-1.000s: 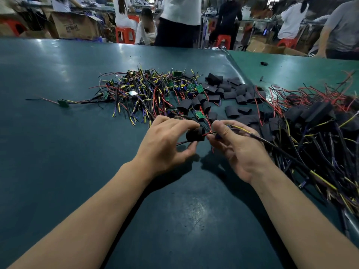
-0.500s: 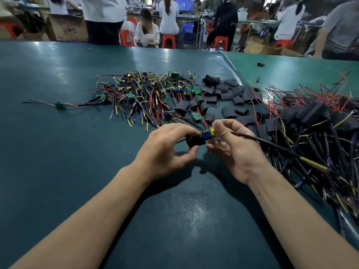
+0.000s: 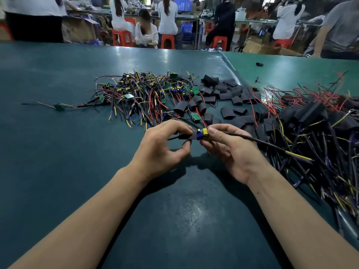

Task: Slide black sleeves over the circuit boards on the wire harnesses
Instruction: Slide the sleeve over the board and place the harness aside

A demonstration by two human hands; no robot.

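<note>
Left hand (image 3: pixel 165 146) pinches a black sleeve (image 3: pixel 187 135) between thumb and forefinger, holding its mouth toward the right. Right hand (image 3: pixel 231 150) grips the circuit board (image 3: pixel 202 132) by its far end, thumb on top, with the blue and yellow components poking out bare between the two hands. Board and sleeve meet just above the bench (image 3: pixel 58 171), right in front of the person. The near end of the board looks to be entering the sleeve, though how deep it sits I cannot tell.

The board's black cable (image 3: pixel 272 146) trails off to the right, away from the sleeve, so nothing snags at the opening. That looks deliberate: one hand steadies the tube, the other feeds.

Stock is laid out to suit the job. Bare harnesses (image 3: pixel 139 94) lie heaped straight ahead, loose sleeves (image 3: pixel 223 92) lie just beside them within easy reach, and the sleeved harnesses (image 3: pixel 310 121) pile up on the right, by the feeding hand. Judging by that spread, plenty of boards remain. The tall capacitors may catch on the sleeve's rim.
</note>
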